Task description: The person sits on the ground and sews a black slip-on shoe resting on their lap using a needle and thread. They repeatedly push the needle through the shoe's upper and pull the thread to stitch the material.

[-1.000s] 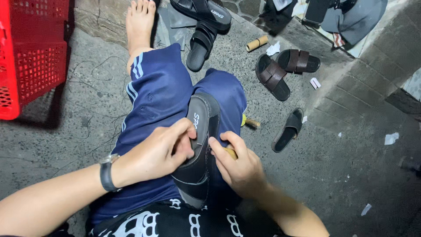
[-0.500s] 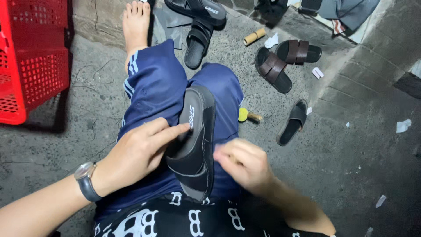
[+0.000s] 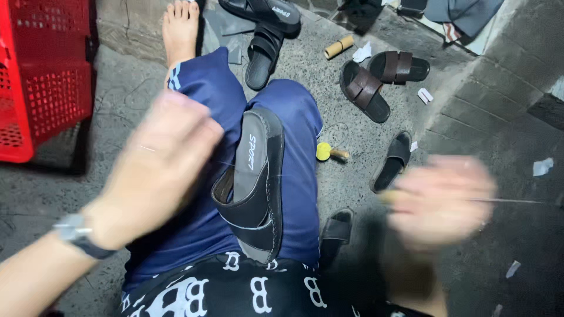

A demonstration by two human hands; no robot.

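A black and grey sandal (image 3: 255,182) lies sole-up along my right thigh, on blue trousers (image 3: 205,105). My left hand (image 3: 155,170), blurred and with a watch on its wrist, is raised just left of the sandal and is off it. My right hand (image 3: 440,202), also blurred, is out to the right over the concrete floor. It grips a thin stitching tool (image 3: 390,196) whose yellowish end sticks out on the left. A fine thread or needle (image 3: 523,201) runs out to the right of that hand. Whether the left hand holds anything is lost in the blur.
A red plastic crate (image 3: 41,88) stands at the left. On the floor lie two brown sandals (image 3: 364,88), black sandals (image 3: 264,53) by my bare foot (image 3: 179,29), another black sandal (image 3: 393,161), a yellow-headed tool (image 3: 326,151) and a cardboard roll (image 3: 339,47).
Both hands have left the sandal. The left lifted up and to the left, and the right swung far out to the right with the tool. The sandal stays on my thigh.
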